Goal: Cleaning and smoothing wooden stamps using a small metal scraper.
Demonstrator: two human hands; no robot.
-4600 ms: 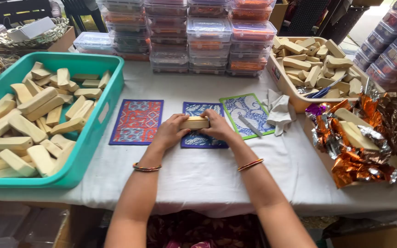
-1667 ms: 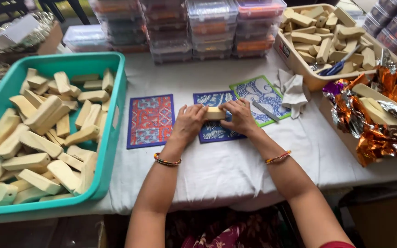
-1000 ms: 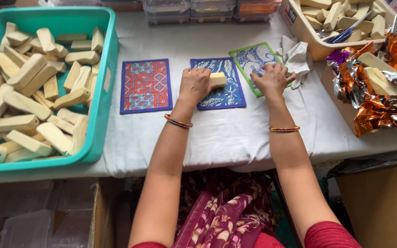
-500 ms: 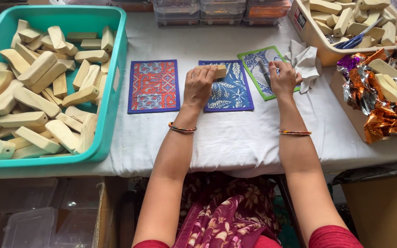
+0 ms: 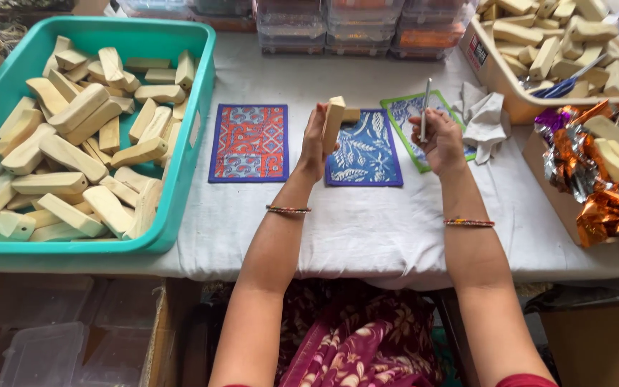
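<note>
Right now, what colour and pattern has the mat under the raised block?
Dark blue mat with a white leaf print, seen in the head view.

Bare forearms, bangles, patterned maroon clothing.
Thin multicoloured bangle (image 5: 288,210) at the wrist below the left hand (image 5: 314,143); thin red-and-gold bangle (image 5: 469,223) below the right hand (image 5: 440,135); maroon garment (image 5: 356,337) with pale floral print over the lap; red sleeve edge (image 5: 521,380) at bottom right.

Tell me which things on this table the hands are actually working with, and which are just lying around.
In hand:
left hand holds a pale block upright
right hand holds a thin metal tool

Lying about:
blue mat
red mat
grey cloth
teal bin of blocks
foil wrappers
</note>
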